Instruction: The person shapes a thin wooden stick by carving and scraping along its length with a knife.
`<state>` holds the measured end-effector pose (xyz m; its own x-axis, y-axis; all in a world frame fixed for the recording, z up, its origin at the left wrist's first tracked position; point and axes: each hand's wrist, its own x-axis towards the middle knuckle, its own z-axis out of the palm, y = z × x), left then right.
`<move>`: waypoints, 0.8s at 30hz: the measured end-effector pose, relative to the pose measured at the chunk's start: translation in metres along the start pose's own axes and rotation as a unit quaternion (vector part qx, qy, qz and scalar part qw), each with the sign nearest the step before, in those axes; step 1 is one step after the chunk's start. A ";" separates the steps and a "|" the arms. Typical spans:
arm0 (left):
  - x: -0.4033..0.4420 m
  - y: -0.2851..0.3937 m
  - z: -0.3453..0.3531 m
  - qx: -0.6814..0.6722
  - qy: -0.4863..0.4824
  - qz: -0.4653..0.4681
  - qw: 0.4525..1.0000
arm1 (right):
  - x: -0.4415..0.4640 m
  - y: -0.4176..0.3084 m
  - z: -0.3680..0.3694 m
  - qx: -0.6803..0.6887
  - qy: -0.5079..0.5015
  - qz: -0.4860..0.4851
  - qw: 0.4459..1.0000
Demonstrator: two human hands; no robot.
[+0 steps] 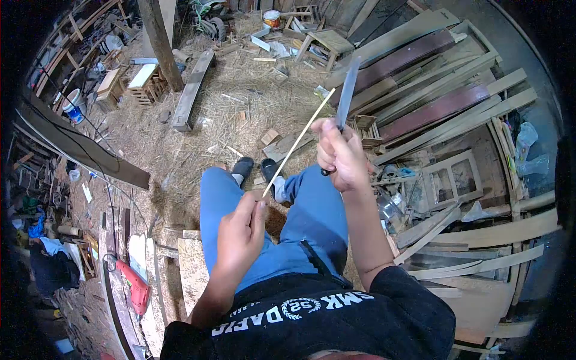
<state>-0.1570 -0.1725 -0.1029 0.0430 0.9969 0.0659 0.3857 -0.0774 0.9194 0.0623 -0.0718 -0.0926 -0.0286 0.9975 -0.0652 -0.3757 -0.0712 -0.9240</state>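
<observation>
A thin, pale wooden stick (298, 143) slants up and to the right in front of my lap. Its lower end is pinched between the thumb and fingers of my left hand (241, 233). My right hand (343, 153) is wrapped round the dark handle of a knife (347, 91), whose broad blade points upward. The stick's upper end is close to the blade; I cannot tell whether they touch. Part of the knife handle is hidden by my fingers.
Long boards (432, 78) and a wooden frame (453, 180) lie stacked on the right. A red power tool (135, 287) rests on planks at the left. Shavings cover the floor (222, 132), where a plank (195, 90) and a small stool (327, 45) stand ahead.
</observation>
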 end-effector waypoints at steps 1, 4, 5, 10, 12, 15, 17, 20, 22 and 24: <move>0.000 -0.001 0.000 0.001 -0.001 0.000 1.000 | 0.000 -0.001 0.004 0.018 -0.002 -0.014 1.000; 0.002 -0.004 0.001 0.026 -0.001 -0.002 1.000 | 0.003 -0.003 0.012 0.034 -0.004 -0.032 0.999; 0.002 -0.004 0.002 0.024 0.000 -0.003 1.000 | 0.004 -0.003 0.014 0.033 -0.004 -0.036 0.999; 0.004 -0.013 0.005 0.032 -0.006 0.019 0.999 | 0.006 -0.002 0.013 0.025 0.004 -0.034 0.999; 0.004 -0.012 0.005 -0.031 -0.038 -0.028 0.998 | 0.006 -0.001 0.012 0.031 0.001 -0.033 0.999; 0.008 -0.011 0.003 -0.072 -0.083 -0.032 0.993 | 0.005 0.001 0.008 0.035 -0.006 -0.029 0.999; 0.012 -0.017 0.005 -0.125 -0.094 -0.025 0.987 | 0.004 0.004 0.006 0.040 -0.022 -0.030 0.999; 0.018 -0.014 0.005 -0.193 -0.114 -0.029 0.974 | 0.002 0.006 0.009 0.025 -0.015 -0.024 0.999; 0.021 -0.010 0.007 -0.209 -0.123 -0.039 0.969 | -0.002 0.005 0.017 0.011 -0.007 -0.019 1.000; 0.024 -0.009 0.009 -0.232 -0.147 -0.035 0.961 | -0.004 0.005 0.021 -0.002 0.002 -0.014 1.000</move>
<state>-0.1508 -0.1484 -0.1130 0.3173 0.9469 -0.0525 -0.0520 0.0726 0.9960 0.0413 -0.0759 -0.0897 -0.0150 0.9991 -0.0406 -0.3720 -0.0433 -0.9272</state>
